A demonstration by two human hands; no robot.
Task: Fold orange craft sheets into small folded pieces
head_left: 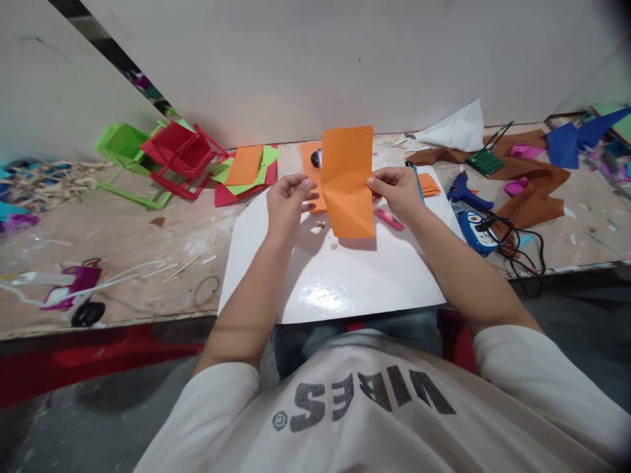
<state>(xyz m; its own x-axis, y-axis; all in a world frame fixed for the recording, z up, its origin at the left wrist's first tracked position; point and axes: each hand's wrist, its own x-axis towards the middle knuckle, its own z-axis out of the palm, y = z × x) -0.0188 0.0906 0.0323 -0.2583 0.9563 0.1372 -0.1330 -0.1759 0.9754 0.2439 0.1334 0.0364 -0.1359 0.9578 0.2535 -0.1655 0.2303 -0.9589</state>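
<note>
I hold an orange paper sheet [347,180] upright above a glossy white board [335,269]. My right hand [397,192] pinches the sheet's right edge. My left hand [288,200] is curled just left of the sheet, fingertips near its left edge; whether it grips the sheet is unclear. The sheet has diagonal creases near its middle. A second orange sheet [311,172] lies flat behind it. A pink cutter [389,219] lies on the board under my right hand.
Red [183,159] and green [129,157] stick-built chairs lie at the back left beside a stack of coloured sheets [245,172]. A blue glue gun [468,213] with a black cable sits right, by brown felt [532,190]. A small purple cart [79,282] is front left.
</note>
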